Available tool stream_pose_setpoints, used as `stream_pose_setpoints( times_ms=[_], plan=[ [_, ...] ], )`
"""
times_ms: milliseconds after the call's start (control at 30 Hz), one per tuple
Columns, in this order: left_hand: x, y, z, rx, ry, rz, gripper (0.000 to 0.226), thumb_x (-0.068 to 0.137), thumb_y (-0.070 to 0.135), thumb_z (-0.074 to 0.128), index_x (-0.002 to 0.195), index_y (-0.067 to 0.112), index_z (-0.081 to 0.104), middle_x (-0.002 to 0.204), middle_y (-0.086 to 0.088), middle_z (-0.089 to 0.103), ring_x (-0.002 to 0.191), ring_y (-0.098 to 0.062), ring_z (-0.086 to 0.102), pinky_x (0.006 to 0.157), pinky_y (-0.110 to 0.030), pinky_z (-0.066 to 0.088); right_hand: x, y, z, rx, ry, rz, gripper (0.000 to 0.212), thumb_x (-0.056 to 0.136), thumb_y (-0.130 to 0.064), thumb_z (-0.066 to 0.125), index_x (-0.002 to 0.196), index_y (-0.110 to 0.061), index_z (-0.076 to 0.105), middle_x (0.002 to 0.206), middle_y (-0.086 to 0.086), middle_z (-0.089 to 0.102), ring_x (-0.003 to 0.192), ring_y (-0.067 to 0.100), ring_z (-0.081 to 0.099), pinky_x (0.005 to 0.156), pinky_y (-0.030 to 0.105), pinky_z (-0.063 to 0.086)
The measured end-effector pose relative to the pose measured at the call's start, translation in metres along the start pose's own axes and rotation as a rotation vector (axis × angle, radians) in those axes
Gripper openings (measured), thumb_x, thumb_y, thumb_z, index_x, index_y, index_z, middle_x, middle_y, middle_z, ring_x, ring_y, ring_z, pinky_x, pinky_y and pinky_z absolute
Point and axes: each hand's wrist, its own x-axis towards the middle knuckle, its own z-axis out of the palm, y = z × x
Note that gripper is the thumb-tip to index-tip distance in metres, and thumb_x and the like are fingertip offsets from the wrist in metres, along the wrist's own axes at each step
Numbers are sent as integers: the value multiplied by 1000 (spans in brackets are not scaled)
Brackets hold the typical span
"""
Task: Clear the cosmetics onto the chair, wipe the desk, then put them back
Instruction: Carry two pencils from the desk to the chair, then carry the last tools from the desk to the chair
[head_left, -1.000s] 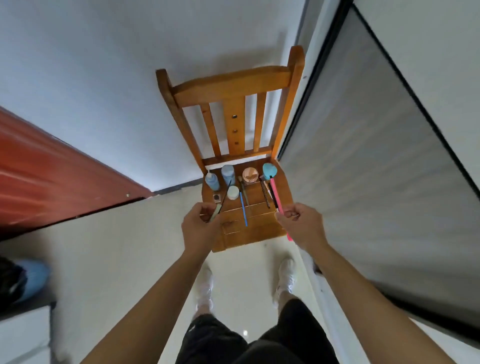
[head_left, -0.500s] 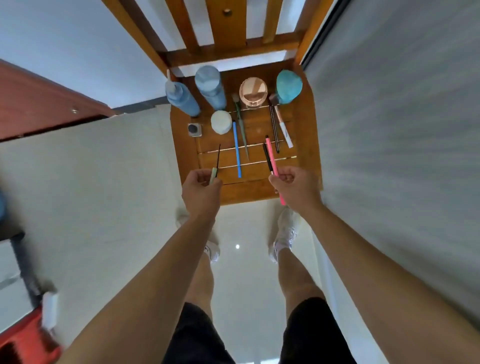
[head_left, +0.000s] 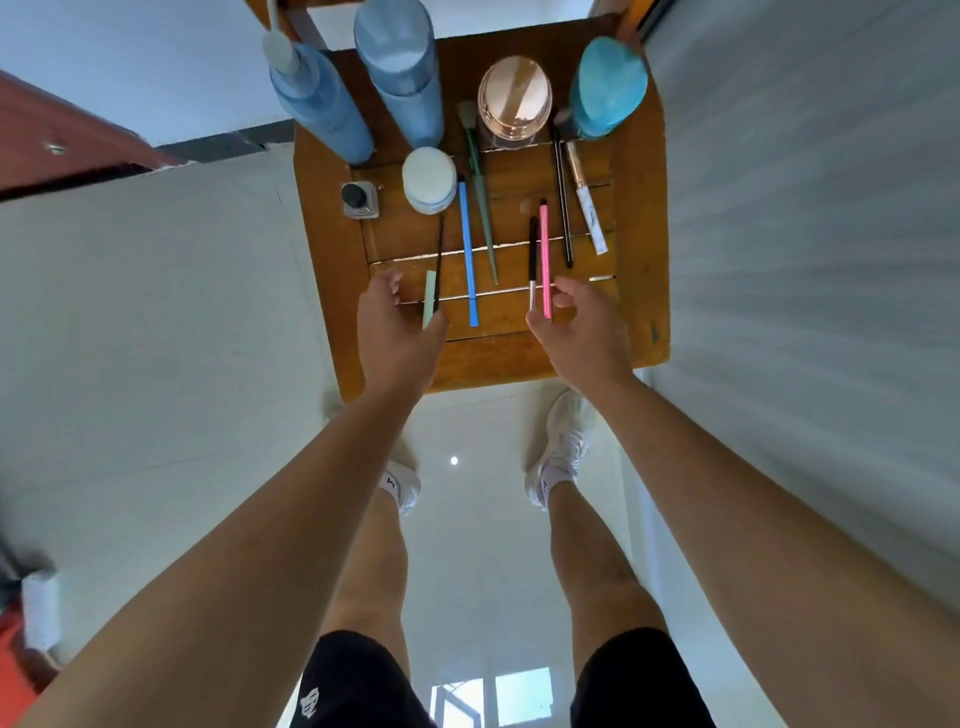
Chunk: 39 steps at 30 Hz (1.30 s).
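Nearest, the left hand (head_left: 397, 322) has its fingers loosely parted over a pale green stick (head_left: 429, 300) and a thin black brush (head_left: 439, 260); whether it grips them I cannot tell. The right hand (head_left: 571, 322) pinches a pink pencil (head_left: 545, 260) beside a black brush (head_left: 532, 265). Both lie low over the chair (head_left: 641, 260) seat. Farther, a blue pencil (head_left: 466, 249), small jar (head_left: 429, 179), two blue bottles (head_left: 317, 104) and a compact (head_left: 514, 98) already rest there. Clearing looks nearly done; wiping the tabletop and returning everything remain.
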Motion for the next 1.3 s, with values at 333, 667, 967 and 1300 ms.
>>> stream_pose_setpoints(
  times_ms=[333,667,967,1300],
  plan=[
    [-63,59,-114,334,-30,324,80,94,71,32,157,27,12,165,1,19,150,-26,22,118,-58,25,-73,-76,-96,-96,91,-153,77,99,-55,50,160,-25,13,168,1,15,153,25,20,118,46,29],
    [-210,239,-336,286,724,690,62,103,46,34,154,10,31,162,-19,20,151,-35,17,120,-53,19,-188,-281,-250,14,501,-795,64,105,-56,30,160,-24,20,169,5,9,155,23,10,124,44,15],
    [-360,165,-526,263,1219,447,62,105,49,31,157,17,25,165,-14,12,153,-31,7,121,-56,13,-336,-451,-234,18,333,-1408,66,105,-54,35,161,-24,17,169,5,6,155,23,11,125,38,5],
    [-515,-100,-668,371,1426,94,64,102,54,29,156,20,27,165,-13,12,153,-30,5,121,-57,11,-585,-573,5,53,46,-1890,66,103,-50,43,159,-19,26,167,11,16,153,27,20,120,42,23]
  ],
)
